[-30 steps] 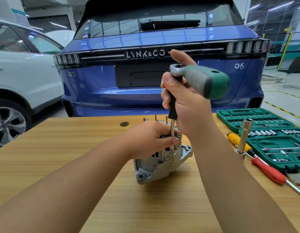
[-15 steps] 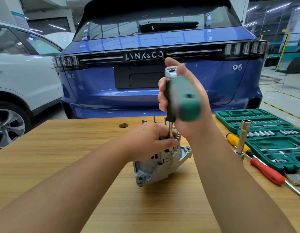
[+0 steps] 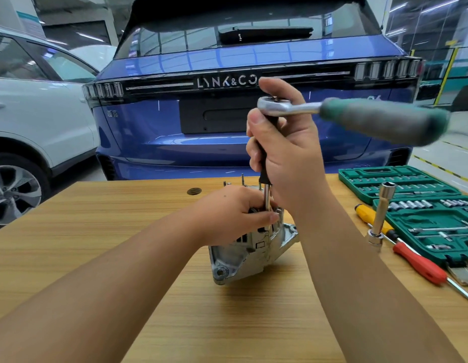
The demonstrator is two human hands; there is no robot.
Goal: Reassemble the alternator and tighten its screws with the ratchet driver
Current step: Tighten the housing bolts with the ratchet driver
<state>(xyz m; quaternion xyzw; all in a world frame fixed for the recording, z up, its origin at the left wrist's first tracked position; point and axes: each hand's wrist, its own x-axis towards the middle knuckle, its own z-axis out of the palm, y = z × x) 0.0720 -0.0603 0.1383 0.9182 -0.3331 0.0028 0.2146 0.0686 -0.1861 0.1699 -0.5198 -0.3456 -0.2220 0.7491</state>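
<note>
A silver alternator [image 3: 249, 254] stands on the wooden table [image 3: 122, 231], with thin studs rising from its top. My left hand [image 3: 232, 214] grips its upper part, fingers curled by the tool's steel shaft. My right hand [image 3: 282, 150] is wrapped round the black upright extension of the ratchet driver [image 3: 288, 106]. The ratchet's chrome head sits above my fist, and its green handle, blurred by motion, sticks out to the right. The shaft's tip is hidden among my left fingers.
An open green socket case [image 3: 421, 205] lies at the right. A tall chrome socket wrench [image 3: 382, 213] stands before it, beside a yellow screwdriver [image 3: 369, 213] and a red one [image 3: 421, 263]. A blue car [image 3: 227, 140] stands behind the table, a white car [image 3: 31, 127] at the left.
The green handle swung round from pointing toward me to pointing right. My left hand and the alternator stayed where they were.
</note>
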